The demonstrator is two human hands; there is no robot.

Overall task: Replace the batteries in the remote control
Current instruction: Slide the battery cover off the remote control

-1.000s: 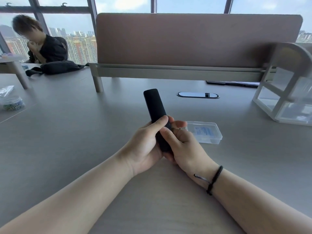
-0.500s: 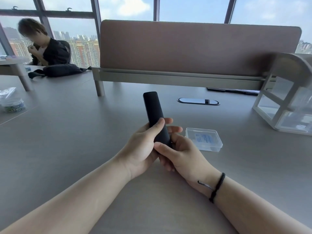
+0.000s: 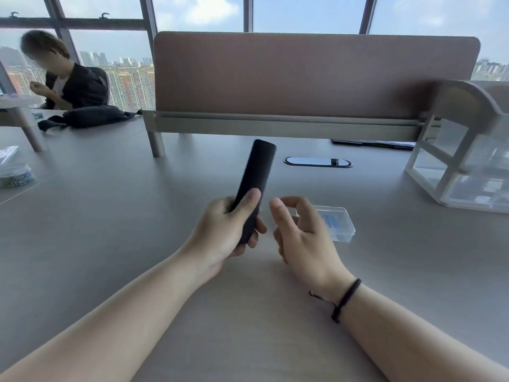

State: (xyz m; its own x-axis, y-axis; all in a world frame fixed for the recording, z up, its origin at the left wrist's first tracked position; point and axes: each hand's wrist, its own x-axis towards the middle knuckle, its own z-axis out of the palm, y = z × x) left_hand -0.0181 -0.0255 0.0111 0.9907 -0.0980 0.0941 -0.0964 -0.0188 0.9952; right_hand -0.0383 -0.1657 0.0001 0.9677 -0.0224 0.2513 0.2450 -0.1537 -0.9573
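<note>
Remote control (image 3: 254,188): black, held above the table (image 3: 110,216), top end tilted away and right; no battery cover seen open, though blur may hide a seam.
Left hand (image 3: 228,230): grip closed round the remote's lower end, thumb along its face.
Right hand (image 3: 300,230): just beside, apart, fingers loosely curled, holding nothing.
Clear plastic box (image 3: 338,224): on table behind right hand.
Handling advice: steady the body; slide the cover with the thumb.
</note>
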